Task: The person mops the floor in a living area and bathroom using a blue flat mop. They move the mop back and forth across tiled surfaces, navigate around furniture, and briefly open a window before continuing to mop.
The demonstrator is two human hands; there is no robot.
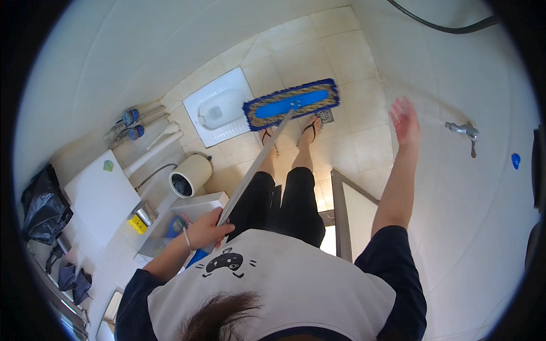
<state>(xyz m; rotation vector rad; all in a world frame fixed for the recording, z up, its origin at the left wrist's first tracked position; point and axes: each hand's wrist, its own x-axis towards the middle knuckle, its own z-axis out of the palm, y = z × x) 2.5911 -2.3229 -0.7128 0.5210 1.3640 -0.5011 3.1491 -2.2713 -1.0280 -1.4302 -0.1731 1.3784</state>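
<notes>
My left hand (209, 230) is closed around the pale handle of a flat mop (260, 157), at waist height on the left. The handle slants away to the mop's blue plate and its fringed blue and tan pad (291, 103), which lies above my feet in the view, near a white squat toilet (226, 106). My right hand (404, 119), slightly blurred, is raised at the right with its fingers apart and nothing in it. A metal wall tap (465, 130) is to the right of that hand.
A round floor drain (325, 116) lies beside my right foot. At left are a cream bin (192, 174), white pipes (153, 153), a white cistern (102, 198), a black plastic bag (45, 204) and a shelf box (200, 202) with bottles. A door edge (341, 213) stands at lower right; a dark hose (448, 27) hangs above.
</notes>
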